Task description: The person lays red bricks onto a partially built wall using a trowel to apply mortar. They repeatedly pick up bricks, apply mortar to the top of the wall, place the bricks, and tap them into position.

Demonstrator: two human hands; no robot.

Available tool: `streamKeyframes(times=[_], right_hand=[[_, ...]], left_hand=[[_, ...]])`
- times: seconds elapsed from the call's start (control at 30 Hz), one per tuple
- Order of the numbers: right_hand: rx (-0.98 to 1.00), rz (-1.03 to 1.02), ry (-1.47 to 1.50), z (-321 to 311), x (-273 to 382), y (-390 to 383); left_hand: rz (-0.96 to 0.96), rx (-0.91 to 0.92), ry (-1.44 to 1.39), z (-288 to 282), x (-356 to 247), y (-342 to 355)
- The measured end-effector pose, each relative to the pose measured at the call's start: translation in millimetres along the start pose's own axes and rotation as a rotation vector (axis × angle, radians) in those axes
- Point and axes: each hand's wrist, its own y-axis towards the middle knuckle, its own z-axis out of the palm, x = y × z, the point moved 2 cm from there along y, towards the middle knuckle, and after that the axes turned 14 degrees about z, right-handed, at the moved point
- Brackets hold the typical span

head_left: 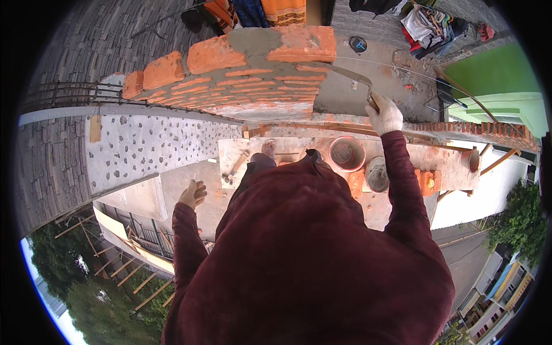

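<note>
My right hand [384, 117], in a pale glove, is closed round the handle of a trowel [352, 75]. Its long blade points left, and the tip reaches the right end of the brick wall [241, 86], just below the top brick [305, 43]. Whether the tip touches the wall I cannot tell. Grey wet mortar [248, 43] fills the space between that brick and the brick to its left [215, 55]. My left hand [194, 194], also gloved, hangs low at my left side with its fingers apart, holding nothing.
I stand on a plank platform [230, 150]. On it are a red bucket [347, 154], a grey-crusted bucket [377, 174], loose bricks [426, 180] and a hammer [236, 165]. A thin string line [397, 67] runs right from the wall. Rebar [63, 95] juts out at left.
</note>
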Motion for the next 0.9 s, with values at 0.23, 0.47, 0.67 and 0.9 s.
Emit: streamKeyframes(times=[0.23,0.47,0.67,0.9], right_hand=[[0.020,-0.069,0.028,47.7,96.6,-14.7],[0.027,0.232,0.116,11.5,0.0,-12.0],[-0.124,0.578,0.169,1.6,-71.6,-171.9],[0.506,1.437,-0.010,99.8,-137.2,-376.5]], left_hand=[[-0.189,0.248,0.222,37.9,-21.6,53.4],[0.148,0.566,0.550,144.3,-114.8,74.6],[0.171,1.006,0.904,167.5,-66.8,118.8],[0.088,1.318,1.382,205.8,3.0,117.9]])
